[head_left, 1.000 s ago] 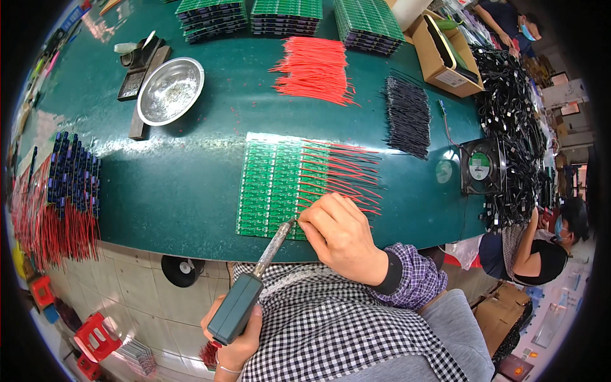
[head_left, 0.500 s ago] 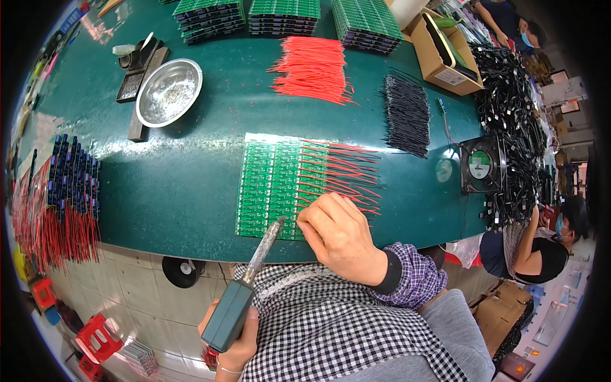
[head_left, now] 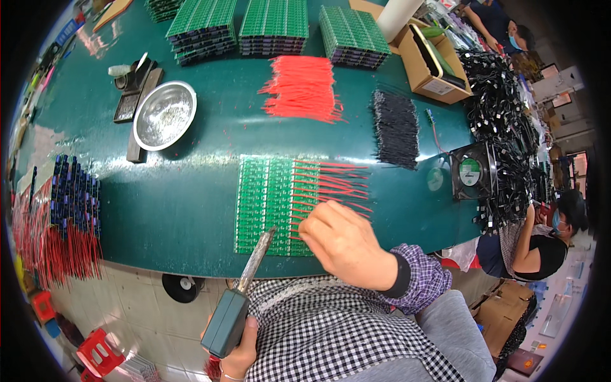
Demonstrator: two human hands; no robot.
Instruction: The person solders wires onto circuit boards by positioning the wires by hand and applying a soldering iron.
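Observation:
My left hand (head_left: 239, 354) grips the teal body of a soldering gun (head_left: 228, 321). Its solder-crusted barrel slants up, and the tip rests over a green circuit board panel (head_left: 250, 207) at the table's front edge. Just right of the tip, my right hand (head_left: 347, 247) is closed in a pinch low over the board's right columns. A red wire (head_left: 296, 238) shows at its fingertips; the fingers hide most of it. Farther up the same panel, a row of attached red wires (head_left: 334, 180) sticks out to the right.
Loose red wires (head_left: 300, 89) and black wires (head_left: 396, 130) lie beyond the board. Stacked panels (head_left: 273, 25) stand at the back. A metal bowl (head_left: 165, 116) is at left, wired boards (head_left: 75, 197) farther left. A fan (head_left: 472, 170) and black cables (head_left: 499, 108) are at right, near co-workers.
The whole view has shifted, so the table sits lower in the picture. Relative to the board, the soldering tip and my right hand have moved only slightly. Both hands keep their grips.

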